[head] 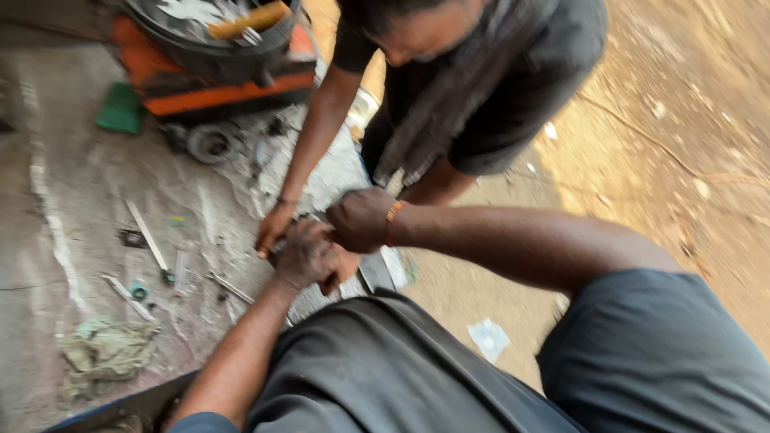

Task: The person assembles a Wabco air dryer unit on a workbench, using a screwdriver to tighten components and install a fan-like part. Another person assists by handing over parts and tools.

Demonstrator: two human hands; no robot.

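Head view shows your left hand (309, 256) and right hand (361, 219) both closed tight over a small part you can't make out, low on the grey floor (72, 184). The co-worker's hand (274, 228) steadies it just left; press evenly and keep your wrists aligned.

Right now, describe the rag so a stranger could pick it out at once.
Start at the orange and black machine at the top left, then go straight down the dusty grey ground sheet, past the scattered long tools. The rag lies near the bottom left edge, left of the person's left hand. It alone is soft, crumpled and pale green; its neighbours are thin, straight metal pieces.
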